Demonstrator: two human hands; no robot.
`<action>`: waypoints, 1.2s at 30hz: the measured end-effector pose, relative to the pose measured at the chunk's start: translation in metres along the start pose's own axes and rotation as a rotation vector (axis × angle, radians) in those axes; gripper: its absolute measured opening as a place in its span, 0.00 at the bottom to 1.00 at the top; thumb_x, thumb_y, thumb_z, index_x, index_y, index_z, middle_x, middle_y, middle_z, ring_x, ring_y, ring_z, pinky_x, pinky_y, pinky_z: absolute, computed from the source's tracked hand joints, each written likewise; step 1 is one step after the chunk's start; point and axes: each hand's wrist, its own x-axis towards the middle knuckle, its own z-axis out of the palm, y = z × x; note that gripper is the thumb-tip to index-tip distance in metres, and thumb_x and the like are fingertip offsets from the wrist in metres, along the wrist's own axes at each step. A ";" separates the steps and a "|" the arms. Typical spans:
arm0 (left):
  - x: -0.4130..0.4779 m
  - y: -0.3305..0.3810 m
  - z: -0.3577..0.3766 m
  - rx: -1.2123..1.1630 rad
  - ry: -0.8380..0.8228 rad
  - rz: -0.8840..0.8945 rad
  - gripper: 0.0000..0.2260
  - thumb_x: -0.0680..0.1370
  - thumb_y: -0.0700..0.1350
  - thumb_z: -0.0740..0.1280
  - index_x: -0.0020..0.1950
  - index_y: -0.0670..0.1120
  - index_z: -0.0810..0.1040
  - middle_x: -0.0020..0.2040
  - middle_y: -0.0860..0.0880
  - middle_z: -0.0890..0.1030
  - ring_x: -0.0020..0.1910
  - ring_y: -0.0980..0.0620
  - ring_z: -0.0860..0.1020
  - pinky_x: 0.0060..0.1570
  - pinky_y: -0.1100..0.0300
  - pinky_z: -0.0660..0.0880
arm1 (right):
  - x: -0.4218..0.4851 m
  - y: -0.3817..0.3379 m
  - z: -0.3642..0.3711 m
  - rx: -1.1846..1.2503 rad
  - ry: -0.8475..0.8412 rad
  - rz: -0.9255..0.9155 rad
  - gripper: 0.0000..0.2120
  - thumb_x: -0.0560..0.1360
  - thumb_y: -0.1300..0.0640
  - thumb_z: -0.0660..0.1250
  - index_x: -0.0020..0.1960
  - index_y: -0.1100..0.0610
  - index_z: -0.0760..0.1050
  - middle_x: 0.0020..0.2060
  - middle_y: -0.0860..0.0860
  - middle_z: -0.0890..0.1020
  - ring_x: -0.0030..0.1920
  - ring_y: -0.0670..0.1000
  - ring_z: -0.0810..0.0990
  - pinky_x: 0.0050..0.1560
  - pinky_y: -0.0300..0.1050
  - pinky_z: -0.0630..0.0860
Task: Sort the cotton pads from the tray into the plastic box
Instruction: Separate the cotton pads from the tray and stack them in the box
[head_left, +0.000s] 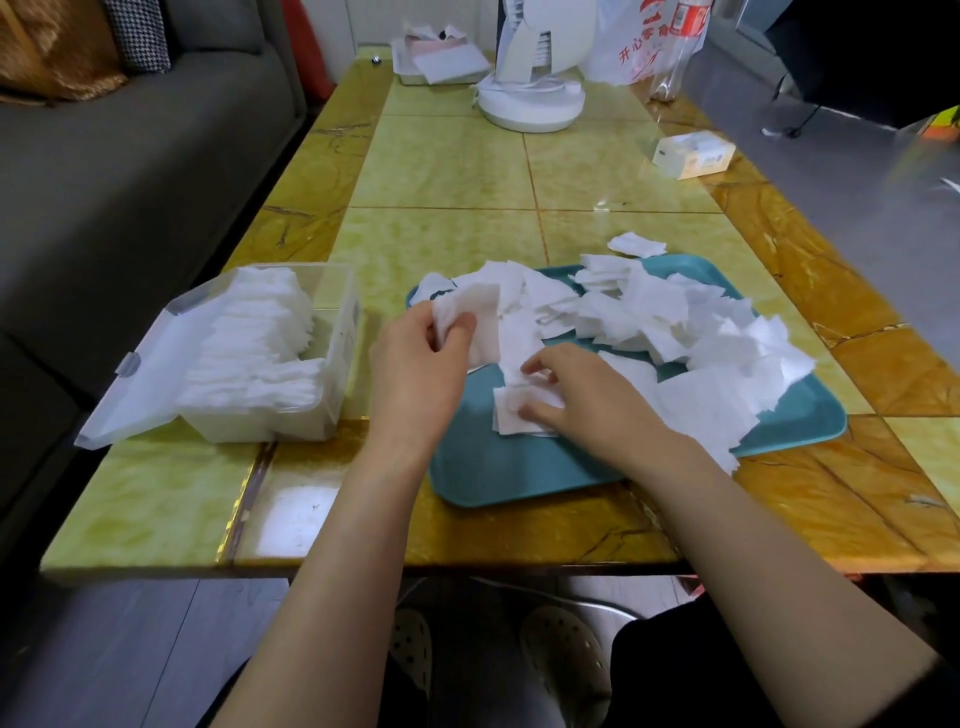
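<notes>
A teal tray lies on the table with a loose heap of white square cotton pads spread over it. My left hand holds a small stack of pads between thumb and fingers above the tray's left end. My right hand rests on the tray, its fingertips curled on a few flat pads. A clear plastic box stands to the left of the tray, its lid folded open. Rows of pads fill it.
One stray pad lies on the table beyond the tray. A white fan base, a small carton, a white container and a plastic bag stand at the far end. A grey sofa runs along the left.
</notes>
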 end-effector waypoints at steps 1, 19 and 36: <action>0.000 0.000 0.000 -0.004 -0.001 -0.001 0.14 0.79 0.45 0.64 0.45 0.33 0.76 0.35 0.43 0.74 0.32 0.53 0.67 0.27 0.65 0.62 | 0.000 -0.001 -0.001 -0.027 0.010 -0.002 0.16 0.74 0.50 0.68 0.59 0.54 0.73 0.57 0.51 0.75 0.58 0.52 0.73 0.53 0.45 0.68; -0.002 0.001 -0.002 0.027 -0.011 -0.012 0.13 0.79 0.44 0.64 0.45 0.33 0.77 0.38 0.37 0.77 0.34 0.52 0.69 0.28 0.64 0.61 | 0.002 -0.010 -0.006 -0.211 -0.021 0.007 0.14 0.75 0.45 0.65 0.56 0.52 0.76 0.55 0.50 0.75 0.56 0.53 0.73 0.51 0.47 0.70; -0.002 -0.001 0.000 -0.039 -0.055 -0.033 0.12 0.79 0.44 0.64 0.48 0.35 0.78 0.44 0.35 0.80 0.36 0.51 0.72 0.36 0.58 0.66 | 0.004 -0.007 -0.007 -0.089 0.018 0.090 0.14 0.75 0.68 0.59 0.57 0.58 0.75 0.54 0.55 0.74 0.54 0.54 0.73 0.55 0.46 0.70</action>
